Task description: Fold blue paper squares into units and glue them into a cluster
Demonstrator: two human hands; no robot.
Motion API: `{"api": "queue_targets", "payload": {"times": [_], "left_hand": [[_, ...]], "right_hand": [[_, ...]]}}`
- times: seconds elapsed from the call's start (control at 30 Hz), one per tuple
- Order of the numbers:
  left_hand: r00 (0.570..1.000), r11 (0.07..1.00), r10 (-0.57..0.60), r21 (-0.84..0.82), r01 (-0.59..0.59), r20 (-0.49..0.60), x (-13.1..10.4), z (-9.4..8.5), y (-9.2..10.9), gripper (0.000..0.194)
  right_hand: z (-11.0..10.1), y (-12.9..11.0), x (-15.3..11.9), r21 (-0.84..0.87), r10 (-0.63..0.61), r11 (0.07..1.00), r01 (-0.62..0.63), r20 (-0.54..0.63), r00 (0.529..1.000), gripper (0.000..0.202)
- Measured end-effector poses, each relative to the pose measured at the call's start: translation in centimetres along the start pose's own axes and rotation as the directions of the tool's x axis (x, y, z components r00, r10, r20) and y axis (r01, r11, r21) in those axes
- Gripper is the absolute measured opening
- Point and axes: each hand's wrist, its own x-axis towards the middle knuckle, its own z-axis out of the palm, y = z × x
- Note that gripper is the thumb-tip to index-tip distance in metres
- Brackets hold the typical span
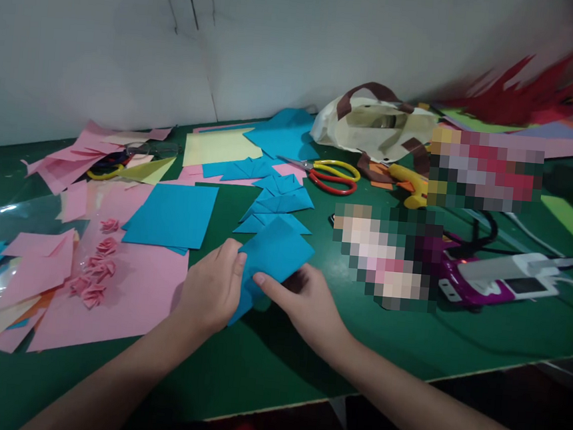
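Note:
Between both hands, above the green table, is a blue sheet of paper (280, 251) with a fold across it. My left hand (213, 285) is closed on its left edge, thumb uppermost. On the right side, my right hand (311, 307) pinches the sheet with the thumb on top; its other fingers are mostly hidden beneath. Just beyond the sheet lie several folded blue paper pieces (278, 197) in an overlapping row. A stack of blue square paper (173, 215) rests left of my left hand, partly on pink paper (149, 290).
Small pink paper roses (96, 268) sit at left. Scissors (333, 175) with yellow and red handles lie behind the folded pieces. A cream bag (374, 126), a yellow glue gun (409, 185) and a purple power strip (475, 288) with cables occupy the right. A wall stands behind.

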Motion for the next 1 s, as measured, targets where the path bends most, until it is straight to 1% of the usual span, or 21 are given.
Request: {"api": "queue_targets", "payload": {"times": [0.07,0.13,0.2,0.27,0.33,0.4,0.47,0.53,0.6,0.67,0.73,0.8,0.9,1.0], "left_hand": [[0.999,1.0,-0.007,-0.017,0.007,-0.035,-0.1,0.0,0.0,0.022],[0.997,0.999,-0.026,-0.033,0.023,-0.066,-0.2,0.0,0.0,0.021],[0.995,0.998,-0.046,-0.051,0.042,-0.088,-0.2,0.0,-0.1,0.02],[0.993,0.995,-0.066,-0.075,0.059,-0.096,-0.4,0.0,0.0,0.02],[0.99,0.99,-0.1,-0.107,0.09,-0.094,-0.5,0.0,0.1,0.02],[0.987,0.979,-0.142,-0.157,0.129,-0.079,-0.8,0.0,0.2,0.019],[0.981,0.965,-0.184,-0.2,0.17,-0.058,-1.0,0.0,0.2,0.018],[0.972,0.953,-0.229,-0.214,0.213,-0.05,-1.3,0.0,0.2,0.018],[0.961,0.945,-0.271,-0.206,0.256,-0.051,-1.5,0.0,0.2,0.018],[0.958,0.94,-0.285,-0.208,0.271,-0.04,-1.6,0.0,0.2,0.02],[0.958,0.939,-0.285,-0.208,0.274,-0.025,-1.6,0.0,0.2,0.021],[0.951,0.934,-0.307,-0.204,0.294,-0.034,-1.6,0.0,0.2,0.022],[0.932,0.917,-0.356,-0.217,0.334,-0.067,-1.6,0.1,0.1,0.021],[0.934,0.915,-0.351,-0.236,0.328,-0.063,-1.8,0.1,-0.1,0.02]], "right_hand": [[-0.1,-0.1,0.0,-0.024,0.017,1.0,-0.017,-0.001,1.0,0.024],[-0.4,-0.3,0.1,-0.059,0.038,0.998,-0.039,-0.018,0.999,0.028],[-0.5,-0.4,0.1,-0.104,0.056,0.993,-0.063,-0.074,0.996,0.037],[-0.5,-0.4,0.1,-0.121,0.072,0.989,-0.088,-0.131,0.989,0.042],[-0.4,-0.5,0.1,-0.104,0.081,0.99,-0.098,-0.153,0.985,0.037],[-0.2,-0.6,0.0,-0.07,0.082,0.993,-0.093,-0.144,0.986,0.03],[-0.2,-0.6,-0.1,-0.053,0.069,0.996,-0.075,-0.113,0.991,0.028],[-0.1,-0.4,-0.2,-0.077,0.039,0.996,-0.046,-0.083,0.996,0.034],[-0.2,-0.2,-0.3,-0.141,0.009,0.99,-0.017,-0.058,0.998,0.042],[-0.2,0.0,-0.4,-0.181,-0.015,0.983,0.006,-0.046,0.999,0.045],[-0.2,0.3,-0.4,-0.17,-0.042,0.985,0.034,-0.046,0.998,0.04],[-0.3,0.3,-0.4,-0.158,-0.072,0.985,0.064,-0.045,0.996,0.038],[-0.3,0.2,-0.5,-0.195,-0.095,0.976,0.095,0.01,0.995,0.038],[-0.5,0.0,-0.4,-0.195,-0.116,0.974,0.119,0.026,0.993,0.03]]}}
